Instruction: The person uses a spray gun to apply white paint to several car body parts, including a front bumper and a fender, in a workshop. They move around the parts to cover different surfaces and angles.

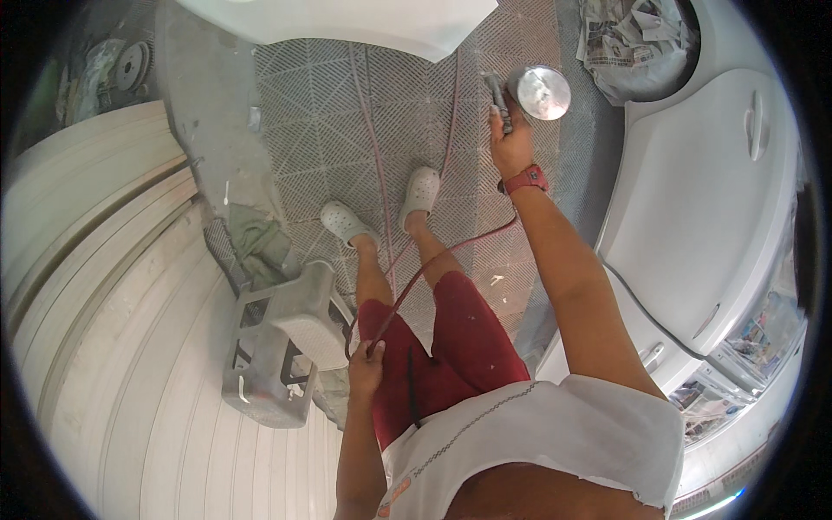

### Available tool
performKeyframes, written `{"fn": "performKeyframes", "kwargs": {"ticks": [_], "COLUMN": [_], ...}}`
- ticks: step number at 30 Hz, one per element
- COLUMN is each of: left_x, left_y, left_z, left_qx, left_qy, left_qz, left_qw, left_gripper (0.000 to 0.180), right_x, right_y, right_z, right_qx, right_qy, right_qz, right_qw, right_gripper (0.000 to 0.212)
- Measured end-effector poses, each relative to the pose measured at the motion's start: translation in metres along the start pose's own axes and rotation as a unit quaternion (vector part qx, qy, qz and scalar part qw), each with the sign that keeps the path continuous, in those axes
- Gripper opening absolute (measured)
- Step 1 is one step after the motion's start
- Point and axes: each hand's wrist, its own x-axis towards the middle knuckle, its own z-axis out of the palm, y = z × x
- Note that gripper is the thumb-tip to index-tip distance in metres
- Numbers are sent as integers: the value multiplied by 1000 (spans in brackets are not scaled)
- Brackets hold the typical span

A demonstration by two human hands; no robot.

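My right hand (511, 146) is stretched forward and closed around the handle of a spray gun (543, 92) with a round, shiny metal cup. The gun is held above the floor, between a white panel and a white car. From the gun's side a red air hose (468, 240) runs back past my wrist and sags across my legs. Down by my left thigh, my left hand (366, 371) is closed on a loop of that hose. More of the hose trails over the floor between my feet.
The white car (693, 199) stands on the right, its wheel (639, 43) and windows masked with newspaper. A white curved panel (347, 19) is ahead. At left are a grey plastic step stool (269, 381), a crumpled cloth (260, 238) and a ribbed shutter (147, 364). Grating (312, 130) covers the floor.
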Motion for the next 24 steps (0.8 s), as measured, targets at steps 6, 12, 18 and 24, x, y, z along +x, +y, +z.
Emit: {"fn": "performKeyframes", "kwargs": {"ticks": [6,12,18,24], "left_x": [19,39,45,46], "left_y": [16,51,83,88], "left_z": [28,48,52,49], "left_qx": [84,145,115,58], "left_qy": [-20,-40,-32,-40], "left_qz": [140,179,177,104], "left_qw": [986,972,977,992], "left_gripper": [45,45,43,40], "right_x": [-23,-12,39,57], "right_y": [29,55,81,74], "right_z": [4,21,-20,-50], "right_qx": [-77,-93,-98,-72], "right_qy": [-113,-227,-52,122], "right_qz": [-128,-99,-165,-136], "right_qw": [982,964,980,980], "right_gripper": [46,38,43,47]}}
